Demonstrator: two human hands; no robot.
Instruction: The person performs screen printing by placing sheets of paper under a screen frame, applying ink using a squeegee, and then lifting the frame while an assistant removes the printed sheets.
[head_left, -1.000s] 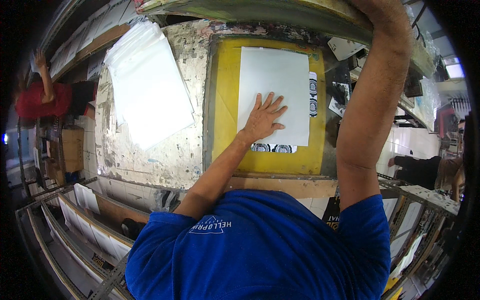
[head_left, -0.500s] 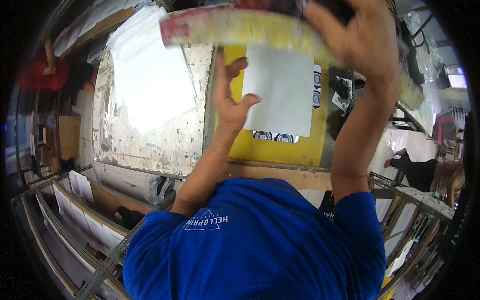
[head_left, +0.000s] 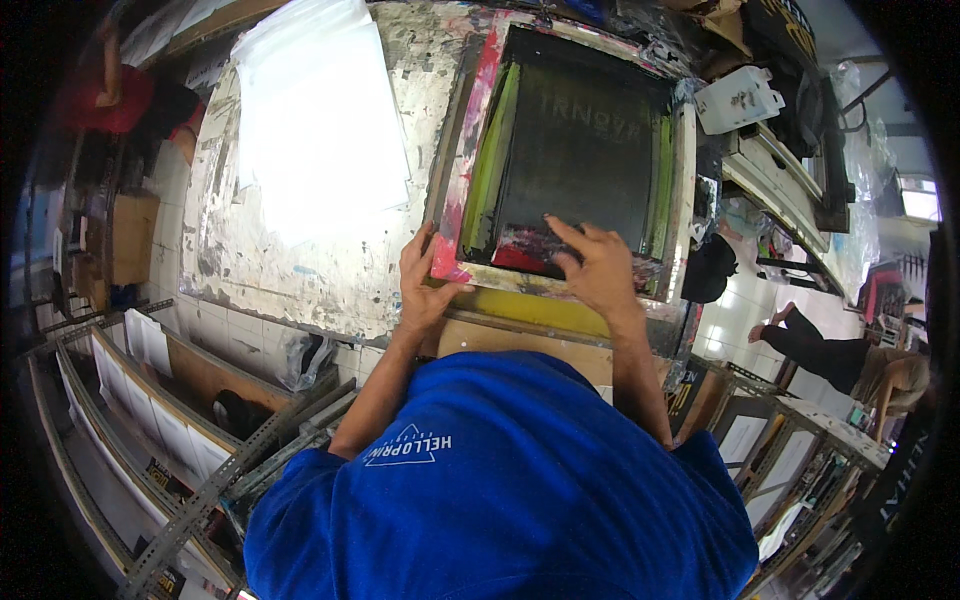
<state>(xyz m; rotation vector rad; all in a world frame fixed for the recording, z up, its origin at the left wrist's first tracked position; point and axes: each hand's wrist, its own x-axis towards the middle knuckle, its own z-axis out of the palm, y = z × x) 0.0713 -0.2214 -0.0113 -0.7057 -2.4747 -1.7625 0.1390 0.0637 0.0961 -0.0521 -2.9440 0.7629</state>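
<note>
A screen printing frame (head_left: 686,190) lies flat in front of me, its rim smeared pink and white, with black ink over its dark mesh (head_left: 585,150). My left hand (head_left: 424,285) grips its near left corner, fingers along the side and thumb at the near edge. Over the near edge, toward the right, hovers my right hand (head_left: 600,270), fingers apart and holding nothing. Whether its fingertips touch the mesh, I cannot tell. Below the frame, a strip of the yellow board (head_left: 530,308) shows; the paper on it is hidden.
On the paint-stained table (head_left: 310,285) to the left lies a stack of white sheets (head_left: 320,130). A white plastic container (head_left: 740,100) stands beyond the frame's right side. Racks (head_left: 170,400) flank me on the lower left. Two other people are at the far left and right.
The raised frame has come down over the yellow board and covers the white sheet. My right hand has moved down toward me; my left has shifted from the sheet to the frame's corner.
</note>
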